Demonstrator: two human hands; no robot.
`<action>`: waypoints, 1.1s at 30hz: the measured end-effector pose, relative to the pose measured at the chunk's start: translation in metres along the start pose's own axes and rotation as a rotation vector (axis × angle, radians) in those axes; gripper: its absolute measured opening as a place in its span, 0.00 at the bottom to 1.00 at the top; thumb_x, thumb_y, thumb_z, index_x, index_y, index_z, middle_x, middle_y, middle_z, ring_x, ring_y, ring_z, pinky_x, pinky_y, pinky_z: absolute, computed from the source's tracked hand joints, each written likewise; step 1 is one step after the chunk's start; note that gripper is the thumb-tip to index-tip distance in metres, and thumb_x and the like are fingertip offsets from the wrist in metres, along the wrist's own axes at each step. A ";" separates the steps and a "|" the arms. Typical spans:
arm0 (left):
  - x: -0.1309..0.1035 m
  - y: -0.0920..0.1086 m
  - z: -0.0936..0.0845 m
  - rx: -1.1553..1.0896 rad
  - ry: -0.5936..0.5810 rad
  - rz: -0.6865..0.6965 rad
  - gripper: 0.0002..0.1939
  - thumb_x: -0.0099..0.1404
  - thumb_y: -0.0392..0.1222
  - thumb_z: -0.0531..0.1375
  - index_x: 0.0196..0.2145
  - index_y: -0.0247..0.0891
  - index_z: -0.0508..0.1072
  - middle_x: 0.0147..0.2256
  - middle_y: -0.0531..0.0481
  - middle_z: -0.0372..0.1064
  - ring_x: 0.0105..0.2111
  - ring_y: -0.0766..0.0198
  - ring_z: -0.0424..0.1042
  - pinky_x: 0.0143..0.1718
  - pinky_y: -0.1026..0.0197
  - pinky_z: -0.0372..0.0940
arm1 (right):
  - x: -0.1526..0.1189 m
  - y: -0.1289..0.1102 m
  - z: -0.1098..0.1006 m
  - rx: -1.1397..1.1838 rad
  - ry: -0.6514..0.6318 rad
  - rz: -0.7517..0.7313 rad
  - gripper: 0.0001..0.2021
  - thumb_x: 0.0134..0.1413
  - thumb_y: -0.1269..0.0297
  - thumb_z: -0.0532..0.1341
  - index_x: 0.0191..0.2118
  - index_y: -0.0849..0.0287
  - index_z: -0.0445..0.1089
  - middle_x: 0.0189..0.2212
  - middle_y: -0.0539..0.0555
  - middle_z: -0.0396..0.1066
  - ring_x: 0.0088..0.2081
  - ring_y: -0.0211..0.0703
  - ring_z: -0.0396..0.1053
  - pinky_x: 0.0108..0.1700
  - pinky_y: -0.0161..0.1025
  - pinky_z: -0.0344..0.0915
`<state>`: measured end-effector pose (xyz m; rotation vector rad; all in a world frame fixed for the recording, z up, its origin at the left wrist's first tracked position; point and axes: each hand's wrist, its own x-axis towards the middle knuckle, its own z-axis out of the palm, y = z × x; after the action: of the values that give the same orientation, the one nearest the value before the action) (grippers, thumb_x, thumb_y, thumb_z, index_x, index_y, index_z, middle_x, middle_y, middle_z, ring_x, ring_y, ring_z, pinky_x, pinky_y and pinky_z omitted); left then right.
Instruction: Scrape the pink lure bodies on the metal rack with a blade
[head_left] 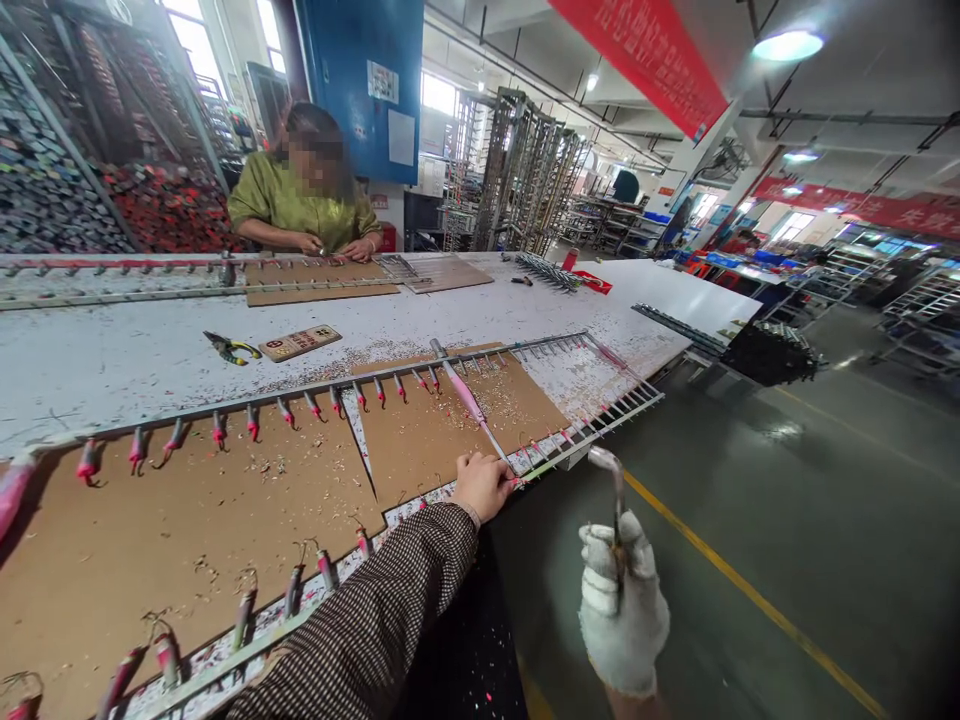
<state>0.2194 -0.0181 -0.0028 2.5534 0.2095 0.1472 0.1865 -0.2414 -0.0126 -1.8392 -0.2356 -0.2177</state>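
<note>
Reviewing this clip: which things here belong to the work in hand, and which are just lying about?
Seem part of the work:
metal frame with pink-tipped pegs, bare left hand on its near rail
bent metal tool, held in gloved right hand
cardboard sheets under the frame

Seem just lying about, untouched:
yellow-handled pliers
brown rectangular piece with markings

"What stands near the blue cabinet [356, 60]?"
"A co-worker [300, 215] in a green top, in front of it, to the left."
"And farther from the cabinet?"
"Red stacked pieces [161, 205] off to its left; tall metal racks [501, 150] and a red banner [656, 65] to its right."
"Nearer us than the cabinet?"
"Yellow-handled pliers [232, 348] and a flat, lettered block [301, 343]."
</note>
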 end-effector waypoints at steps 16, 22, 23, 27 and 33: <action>0.001 0.002 -0.001 -0.008 -0.011 -0.077 0.06 0.64 0.44 0.60 0.32 0.44 0.77 0.39 0.51 0.76 0.47 0.55 0.68 0.50 0.50 0.51 | 0.001 0.006 0.016 -0.235 -0.171 -0.066 0.22 0.61 0.49 0.56 0.55 0.53 0.72 0.29 0.53 0.77 0.22 0.42 0.70 0.23 0.35 0.64; 0.000 0.003 -0.002 -0.008 0.009 -0.074 0.07 0.64 0.45 0.59 0.33 0.44 0.76 0.38 0.51 0.76 0.47 0.55 0.68 0.50 0.51 0.51 | 0.004 -0.009 0.007 -0.482 0.060 -0.163 0.20 0.66 0.55 0.52 0.52 0.60 0.75 0.43 0.59 0.78 0.33 0.44 0.76 0.30 0.35 0.68; 0.000 0.002 -0.002 -0.008 0.012 -0.077 0.06 0.64 0.45 0.60 0.33 0.44 0.76 0.38 0.51 0.76 0.46 0.55 0.68 0.50 0.51 0.51 | 0.005 -0.010 0.006 -0.471 0.084 -0.182 0.21 0.67 0.56 0.49 0.48 0.62 0.77 0.38 0.60 0.79 0.29 0.41 0.74 0.26 0.34 0.66; 0.001 0.000 0.001 -0.009 0.004 -0.078 0.06 0.63 0.44 0.60 0.32 0.44 0.77 0.37 0.51 0.76 0.46 0.54 0.68 0.49 0.50 0.51 | 0.001 -0.003 0.019 -0.469 -0.037 -0.249 0.22 0.67 0.58 0.48 0.47 0.62 0.76 0.30 0.54 0.79 0.21 0.38 0.70 0.22 0.33 0.65; 0.001 0.000 0.002 -0.002 0.011 -0.078 0.08 0.64 0.45 0.59 0.31 0.43 0.76 0.38 0.50 0.76 0.46 0.54 0.68 0.49 0.50 0.51 | -0.004 -0.004 0.006 -0.499 0.057 -0.300 0.21 0.65 0.54 0.53 0.58 0.58 0.69 0.48 0.60 0.77 0.40 0.49 0.77 0.39 0.40 0.71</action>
<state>0.2204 -0.0190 -0.0041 2.5381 0.3124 0.1319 0.1823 -0.2345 -0.0119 -2.2823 -0.4486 -0.5783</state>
